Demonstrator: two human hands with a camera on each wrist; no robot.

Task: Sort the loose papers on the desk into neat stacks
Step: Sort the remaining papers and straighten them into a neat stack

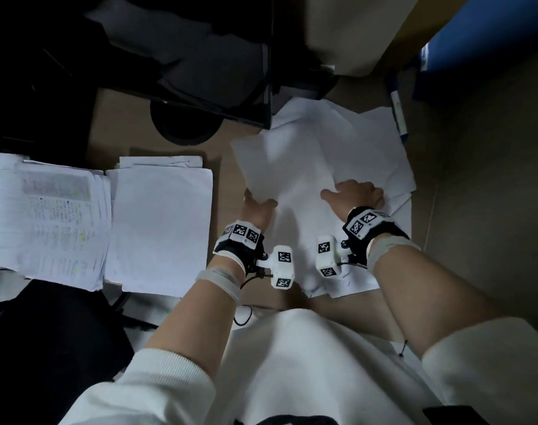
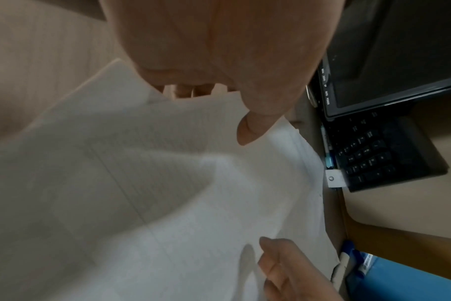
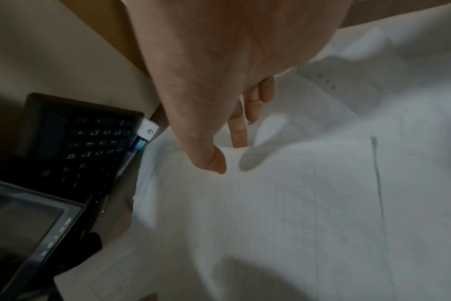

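Observation:
A loose pile of white papers [image 1: 362, 148] is spread over the desk's middle right. One sheet [image 1: 292, 167] is raised above the pile. My left hand [image 1: 257, 205] pinches its left edge, with the thumb [image 2: 247, 132] on top and the fingers [image 2: 191, 91] underneath. My right hand [image 1: 350, 194] pinches the same sheet [image 3: 270, 213] near its right side, the thumb [image 3: 211, 160] above and the fingers [image 3: 240, 132] below. At the left lie two stacks: one topped by a printed page [image 1: 47, 216], one topped by a blank page [image 1: 163, 228].
A dark monitor [image 1: 184, 56] on a round base [image 1: 184, 124] stands at the back. A black keyboard [image 2: 373, 152] lies behind the pile. A pen [image 1: 399, 115] and a blue folder [image 1: 482, 47] are at the back right. A black object [image 1: 47, 332] sits at the front left.

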